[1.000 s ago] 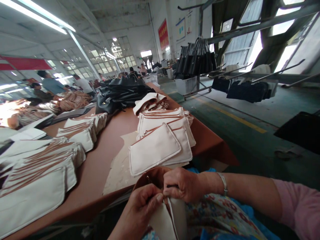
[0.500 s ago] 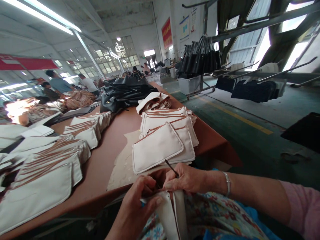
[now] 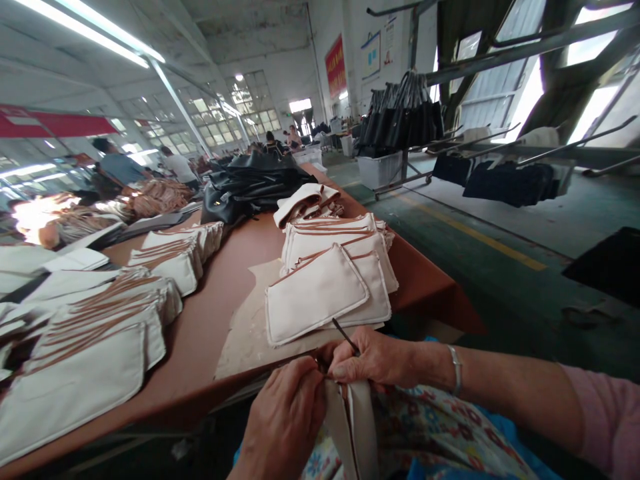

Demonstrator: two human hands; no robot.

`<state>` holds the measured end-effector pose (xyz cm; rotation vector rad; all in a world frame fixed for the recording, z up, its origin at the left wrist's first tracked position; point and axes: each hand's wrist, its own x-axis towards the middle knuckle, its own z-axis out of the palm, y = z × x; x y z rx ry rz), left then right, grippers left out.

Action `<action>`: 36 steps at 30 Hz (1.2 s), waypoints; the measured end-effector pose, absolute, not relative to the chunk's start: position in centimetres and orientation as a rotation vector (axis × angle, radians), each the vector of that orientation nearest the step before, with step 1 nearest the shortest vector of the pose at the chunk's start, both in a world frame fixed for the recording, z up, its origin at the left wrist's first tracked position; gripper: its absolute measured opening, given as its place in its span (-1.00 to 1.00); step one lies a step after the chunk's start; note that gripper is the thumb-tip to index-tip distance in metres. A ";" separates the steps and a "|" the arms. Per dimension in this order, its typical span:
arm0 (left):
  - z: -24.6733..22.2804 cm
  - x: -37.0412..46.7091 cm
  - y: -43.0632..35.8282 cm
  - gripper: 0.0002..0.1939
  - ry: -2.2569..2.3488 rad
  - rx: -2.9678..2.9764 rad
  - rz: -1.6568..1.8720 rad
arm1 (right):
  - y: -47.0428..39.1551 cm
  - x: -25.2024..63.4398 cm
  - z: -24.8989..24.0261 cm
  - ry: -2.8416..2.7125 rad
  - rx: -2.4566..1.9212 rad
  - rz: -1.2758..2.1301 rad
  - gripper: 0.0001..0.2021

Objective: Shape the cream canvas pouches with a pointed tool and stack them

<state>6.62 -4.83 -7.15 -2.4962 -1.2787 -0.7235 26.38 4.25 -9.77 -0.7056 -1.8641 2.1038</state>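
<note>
A cream fabric pouch point(image 3: 363, 420) with a brown strip down its opening hangs upright over my lap. My left hand point(image 3: 293, 403) is closed at its top left edge, fingers curled inward. My right hand point(image 3: 375, 359) pinches the top edge beside it and also holds a thin dark rod-like tool point(image 3: 345, 335), whose end sticks up past the fingers. The tool's other end is hidden by the hand. Just beyond both hands, several similar cream pouches point(image 3: 317, 293) lie overlapped on the brown table point(image 3: 235, 267), the front one tilted on a sheet of tan paper point(image 3: 240, 343).
Rows of cream pouches point(image 3: 85, 373) lie along the table's left side. Black bags point(image 3: 257, 180) are heaped farther back. To the right, a metal rack point(image 3: 500, 57) carries hanging dark bags point(image 3: 403, 120) beside a pale bin point(image 3: 379, 171). People stand in the left background.
My left hand has turned and its fingers have curled over, with the thumb no longer stretched along the pouch. My right hand and its tool are nearly unmoved.
</note>
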 end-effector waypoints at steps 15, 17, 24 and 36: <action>-8.6 7.6 -6.6 -0.77 -1.674 -2.738 -0.898 | 4.4 26.2 -10.9 -1.955 -0.588 1.969 -0.79; -8.1 7.7 -6.3 -0.79 -1.798 -2.833 -1.062 | 4.5 26.4 -10.7 -1.987 -0.581 1.958 -0.80; -7.1 6.9 -5.8 -0.85 -2.251 -2.945 -1.173 | 4.5 26.7 -10.3 -2.063 -0.542 1.908 -0.84; -6.2 6.4 -4.2 -0.52 -2.746 -3.069 -0.934 | 3.9 26.4 -9.1 -2.266 -0.336 1.472 -0.87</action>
